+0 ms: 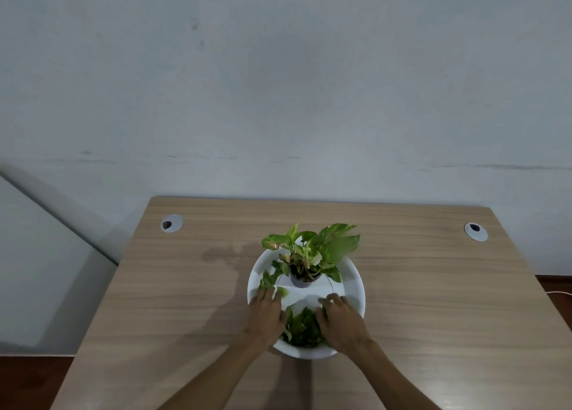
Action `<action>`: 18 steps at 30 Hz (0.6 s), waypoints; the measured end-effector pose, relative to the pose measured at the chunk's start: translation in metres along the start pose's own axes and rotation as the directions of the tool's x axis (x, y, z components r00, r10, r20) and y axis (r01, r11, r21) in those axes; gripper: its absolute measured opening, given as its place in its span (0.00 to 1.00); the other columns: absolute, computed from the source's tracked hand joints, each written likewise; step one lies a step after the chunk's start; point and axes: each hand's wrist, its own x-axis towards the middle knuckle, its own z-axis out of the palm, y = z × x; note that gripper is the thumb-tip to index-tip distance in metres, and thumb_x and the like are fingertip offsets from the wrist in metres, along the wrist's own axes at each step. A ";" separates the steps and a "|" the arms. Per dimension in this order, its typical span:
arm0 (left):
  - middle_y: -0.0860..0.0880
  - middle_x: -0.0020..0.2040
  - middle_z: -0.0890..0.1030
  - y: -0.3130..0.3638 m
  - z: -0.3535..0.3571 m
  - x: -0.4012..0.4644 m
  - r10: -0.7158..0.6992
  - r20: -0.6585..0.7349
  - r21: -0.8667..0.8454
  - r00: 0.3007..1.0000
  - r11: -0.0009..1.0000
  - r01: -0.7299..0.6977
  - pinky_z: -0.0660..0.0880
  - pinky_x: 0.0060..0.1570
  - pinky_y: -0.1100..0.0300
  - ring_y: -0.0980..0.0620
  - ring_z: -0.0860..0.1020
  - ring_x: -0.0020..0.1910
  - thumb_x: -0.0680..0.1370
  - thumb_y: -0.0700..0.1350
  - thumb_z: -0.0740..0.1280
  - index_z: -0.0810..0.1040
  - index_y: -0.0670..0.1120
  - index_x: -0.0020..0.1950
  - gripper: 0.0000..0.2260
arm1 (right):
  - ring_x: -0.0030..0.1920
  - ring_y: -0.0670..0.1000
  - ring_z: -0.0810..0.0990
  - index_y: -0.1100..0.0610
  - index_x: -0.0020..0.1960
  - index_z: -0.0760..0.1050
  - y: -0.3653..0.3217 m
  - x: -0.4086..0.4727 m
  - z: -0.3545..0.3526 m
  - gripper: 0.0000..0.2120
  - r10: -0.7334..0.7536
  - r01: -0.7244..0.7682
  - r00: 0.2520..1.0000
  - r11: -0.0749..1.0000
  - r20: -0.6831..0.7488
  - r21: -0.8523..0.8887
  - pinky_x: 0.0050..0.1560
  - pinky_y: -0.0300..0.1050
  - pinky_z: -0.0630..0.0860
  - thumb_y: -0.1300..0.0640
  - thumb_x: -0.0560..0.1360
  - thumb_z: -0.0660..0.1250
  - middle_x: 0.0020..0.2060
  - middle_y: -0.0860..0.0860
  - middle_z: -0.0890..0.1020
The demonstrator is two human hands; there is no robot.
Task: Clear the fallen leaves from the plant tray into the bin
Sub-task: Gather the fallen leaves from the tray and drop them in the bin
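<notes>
A round white plant tray (356,285) sits mid-table with a small potted plant (305,281) standing in its far half. Loose green leaves (303,326) are heaped in the tray's near part, and a few more leaves (267,279) lie at its left side. My left hand (266,313) rests palm down on the tray's left part, fingers spread beside the heap. My right hand (340,320) lies palm down on the heap's right side, its fingers curled at the leaves. Whether either hand grips leaves is hidden. No bin is in view.
The wooden table (170,301) stands against a pale wall. Two cable grommets (171,223) (475,231) sit near its far corners. Dark floor shows at the lower left and right of the table.
</notes>
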 end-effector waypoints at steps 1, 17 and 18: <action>0.46 0.73 0.65 -0.005 -0.004 0.007 -0.001 -0.015 -0.019 1.000 1.000 0.001 0.62 0.71 0.53 0.46 0.62 0.73 0.79 0.50 0.58 0.63 0.45 0.74 0.24 | 0.63 0.56 0.73 0.55 0.67 0.72 0.001 0.008 -0.006 0.20 0.026 -0.025 0.999 1.000 -0.020 0.014 0.64 0.51 0.72 0.49 0.81 0.53 0.64 0.55 0.75; 0.45 0.76 0.62 0.005 0.008 -0.012 0.011 0.115 -0.107 0.993 0.994 0.001 0.58 0.74 0.53 0.46 0.60 0.75 0.81 0.51 0.54 0.60 0.43 0.75 0.24 | 0.74 0.55 0.60 0.56 0.70 0.64 0.005 -0.007 0.026 0.22 0.028 -0.032 0.990 0.999 0.137 0.031 0.75 0.52 0.57 0.47 0.80 0.53 0.74 0.55 0.63; 0.45 0.75 0.63 0.007 0.011 -0.018 0.022 0.116 -0.086 0.993 0.996 -0.012 0.59 0.73 0.54 0.47 0.60 0.75 0.81 0.51 0.54 0.60 0.43 0.75 0.24 | 0.74 0.55 0.60 0.56 0.71 0.64 0.002 -0.015 0.030 0.22 0.012 -0.015 0.990 1.000 0.137 0.023 0.76 0.52 0.56 0.47 0.80 0.53 0.74 0.54 0.63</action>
